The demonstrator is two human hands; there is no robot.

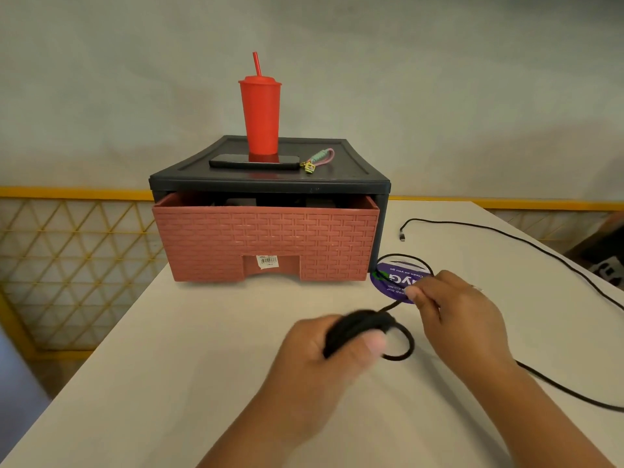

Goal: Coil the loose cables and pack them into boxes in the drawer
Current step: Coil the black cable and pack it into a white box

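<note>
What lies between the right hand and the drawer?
In the head view, a round purple sticker, edged by a loop of black cable, lies between the right hand and the drawer.

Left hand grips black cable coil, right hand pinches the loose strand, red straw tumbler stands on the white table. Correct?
No: head view shows the red plastic straw tumbler on top of the black plastic drawer unit, not on the white table. Left hand and right hand are as stated.
</note>
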